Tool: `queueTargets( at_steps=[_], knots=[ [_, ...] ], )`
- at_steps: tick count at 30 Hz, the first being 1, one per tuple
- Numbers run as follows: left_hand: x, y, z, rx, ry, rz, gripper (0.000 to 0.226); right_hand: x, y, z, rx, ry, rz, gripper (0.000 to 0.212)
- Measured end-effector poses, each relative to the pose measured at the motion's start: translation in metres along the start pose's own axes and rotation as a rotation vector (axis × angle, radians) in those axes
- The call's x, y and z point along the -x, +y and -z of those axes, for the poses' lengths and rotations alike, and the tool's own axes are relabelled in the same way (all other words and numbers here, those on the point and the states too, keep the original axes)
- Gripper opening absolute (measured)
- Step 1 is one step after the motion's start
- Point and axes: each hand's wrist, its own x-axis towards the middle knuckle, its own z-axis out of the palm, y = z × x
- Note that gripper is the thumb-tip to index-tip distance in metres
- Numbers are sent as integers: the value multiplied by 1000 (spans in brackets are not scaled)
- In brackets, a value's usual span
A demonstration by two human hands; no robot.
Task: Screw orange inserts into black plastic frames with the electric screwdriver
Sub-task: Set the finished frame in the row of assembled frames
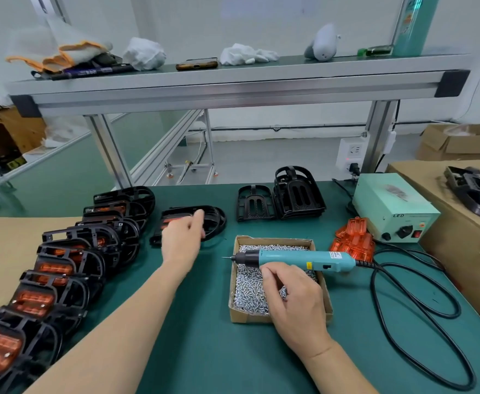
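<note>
Two hands split the work. Left hand reaches to the black frame at mid-tabletop, likely to steady it; grip loosely curled, contact blurred, cannot tell. Right hand is in the screw box, fingertips drawn together; whether they pinch a screw is hidden. Electric screwdriver lies across the box, handy. Frame: ribbed, rounded, orange insert at its left end.

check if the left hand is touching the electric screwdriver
Apart. The head view shows bare green mat between the left hand and the tip of the electric screwdriver.
</note>
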Motion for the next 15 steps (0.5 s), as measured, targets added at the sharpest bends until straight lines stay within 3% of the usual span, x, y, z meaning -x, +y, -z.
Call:
queueTargets(
  at_steps=[5, 7, 11, 15],
  knots=[
    [-12, 27, -31, -246, -229, -488, 24, 0, 0, 1, 9, 14, 2, 17],
    [-26, 35, -43, -404, -330, -613, 30, -1, -1, 2, 9, 21, 0, 16],
    [-48, 47, -60, -809, -506, -604, 53, -2, -2, 2, -13, 19, -15, 21],
    [-54, 53, -67, -1006, -673, -584, 65, -1, -1, 2, -15, 16, -14, 23]
  ],
)
